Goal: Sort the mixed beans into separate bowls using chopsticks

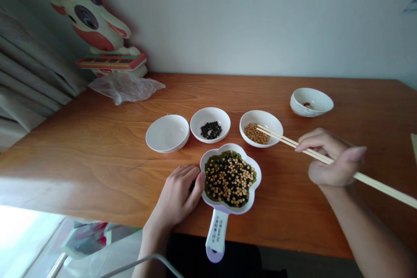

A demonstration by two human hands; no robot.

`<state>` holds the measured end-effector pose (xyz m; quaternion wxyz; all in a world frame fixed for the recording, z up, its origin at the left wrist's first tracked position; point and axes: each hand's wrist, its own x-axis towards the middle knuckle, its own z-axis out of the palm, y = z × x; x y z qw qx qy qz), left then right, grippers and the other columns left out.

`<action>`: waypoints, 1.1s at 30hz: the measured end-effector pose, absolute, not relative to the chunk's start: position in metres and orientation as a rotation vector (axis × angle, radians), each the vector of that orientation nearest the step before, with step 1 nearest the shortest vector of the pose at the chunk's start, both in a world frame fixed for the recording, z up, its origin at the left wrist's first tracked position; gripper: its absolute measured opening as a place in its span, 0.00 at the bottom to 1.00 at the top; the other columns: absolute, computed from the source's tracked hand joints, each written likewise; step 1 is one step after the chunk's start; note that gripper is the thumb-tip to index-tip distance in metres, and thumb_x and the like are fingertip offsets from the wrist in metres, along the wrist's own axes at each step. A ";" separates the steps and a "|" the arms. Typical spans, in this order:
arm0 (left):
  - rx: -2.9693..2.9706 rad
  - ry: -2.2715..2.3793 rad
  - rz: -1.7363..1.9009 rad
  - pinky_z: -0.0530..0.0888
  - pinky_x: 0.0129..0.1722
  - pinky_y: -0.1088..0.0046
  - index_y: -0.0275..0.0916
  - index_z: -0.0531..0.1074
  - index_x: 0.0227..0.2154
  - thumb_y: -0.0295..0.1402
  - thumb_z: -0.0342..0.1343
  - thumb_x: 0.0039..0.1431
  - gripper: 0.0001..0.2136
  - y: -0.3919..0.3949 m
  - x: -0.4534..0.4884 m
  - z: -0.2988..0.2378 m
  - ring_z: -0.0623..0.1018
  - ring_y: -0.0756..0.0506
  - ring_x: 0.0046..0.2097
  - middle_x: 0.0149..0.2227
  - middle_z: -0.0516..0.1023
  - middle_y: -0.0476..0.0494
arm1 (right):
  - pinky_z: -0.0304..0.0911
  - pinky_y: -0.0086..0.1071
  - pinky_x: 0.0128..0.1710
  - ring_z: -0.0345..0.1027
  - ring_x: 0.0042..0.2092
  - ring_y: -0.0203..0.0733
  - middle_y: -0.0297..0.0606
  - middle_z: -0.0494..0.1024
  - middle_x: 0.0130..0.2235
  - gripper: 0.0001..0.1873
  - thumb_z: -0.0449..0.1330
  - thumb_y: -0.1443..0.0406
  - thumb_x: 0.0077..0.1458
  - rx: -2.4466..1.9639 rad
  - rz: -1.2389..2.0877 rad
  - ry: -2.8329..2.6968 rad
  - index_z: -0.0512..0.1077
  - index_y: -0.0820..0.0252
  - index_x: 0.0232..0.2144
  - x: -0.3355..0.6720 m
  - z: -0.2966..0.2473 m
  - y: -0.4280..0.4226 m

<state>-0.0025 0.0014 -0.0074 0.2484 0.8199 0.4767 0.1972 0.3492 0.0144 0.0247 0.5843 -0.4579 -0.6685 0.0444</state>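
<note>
My right hand (332, 156) is closed round a pair of light wooden chopsticks (374, 182). Their tips reach into a white bowl (276, 126) of yellow soybeans (257, 134), at the beans. In front of me lies a white and lilac flower-shaped scoop (256, 167) with a labelled handle, filled with mixed black beans, soybeans and small green beans (230, 178). My left hand (179, 195) rests on the table with bent fingers, gripping the scoop's left rim with the thumb. Left of the soybean bowl stands a white bowl (224, 118) with black beans (211, 130).
An empty white bowl (167, 134) stands at the left of the row. Another bowl (311, 103) at the back right holds a few reddish bits. A clear plastic bag (127, 89) and a cow-shaped toy keyboard (107, 47) are at the back left. A cable (143, 260) crosses the bottom.
</note>
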 end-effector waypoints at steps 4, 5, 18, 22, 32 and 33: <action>2.235 1.296 0.537 0.64 0.37 0.67 0.42 0.57 0.27 0.35 0.43 0.75 0.15 0.002 -0.002 -0.007 0.70 0.45 0.34 0.30 0.70 0.47 | 0.57 0.42 0.29 0.66 0.26 0.48 0.42 0.73 0.21 0.42 0.39 0.41 0.68 -0.954 0.509 -1.394 0.78 0.54 0.19 0.338 0.032 0.013; 2.234 1.296 0.536 0.64 0.37 0.68 0.42 0.57 0.27 0.35 0.43 0.75 0.15 0.002 -0.002 -0.007 0.70 0.45 0.33 0.30 0.70 0.47 | 0.58 0.42 0.29 0.66 0.26 0.47 0.42 0.73 0.20 0.42 0.39 0.41 0.68 -0.938 0.593 -1.383 0.79 0.54 0.20 0.335 0.033 0.012; 2.238 1.306 0.533 0.66 0.37 0.68 0.42 0.58 0.27 0.34 0.44 0.74 0.15 0.001 -0.003 -0.006 0.70 0.46 0.33 0.29 0.70 0.47 | 0.58 0.38 0.26 0.63 0.25 0.43 0.40 0.71 0.21 0.45 0.31 0.37 0.66 -1.099 1.038 -1.415 0.73 0.55 0.21 0.307 0.019 0.008; 2.234 1.305 0.522 0.65 0.38 0.68 0.42 0.58 0.28 0.35 0.43 0.75 0.15 0.001 -0.003 -0.007 0.70 0.45 0.33 0.30 0.69 0.47 | 0.59 0.37 0.27 0.64 0.25 0.43 0.39 0.72 0.21 0.45 0.31 0.37 0.66 -1.133 1.049 -1.443 0.73 0.55 0.22 0.305 0.016 0.008; 2.227 1.296 0.527 0.64 0.38 0.68 0.42 0.58 0.28 0.36 0.43 0.76 0.16 0.001 -0.003 -0.007 0.69 0.45 0.34 0.30 0.69 0.47 | 0.58 0.38 0.28 0.64 0.27 0.42 0.39 0.72 0.23 0.44 0.31 0.40 0.69 -1.150 0.993 -1.480 0.74 0.55 0.22 0.309 0.008 0.007; 2.227 1.295 0.527 0.64 0.38 0.68 0.42 0.58 0.28 0.36 0.43 0.76 0.16 0.001 -0.003 -0.007 0.69 0.45 0.34 0.30 0.69 0.47 | 0.58 0.38 0.28 0.64 0.27 0.42 0.39 0.72 0.23 0.43 0.32 0.41 0.69 -1.145 0.982 -1.483 0.74 0.55 0.22 0.309 0.008 0.007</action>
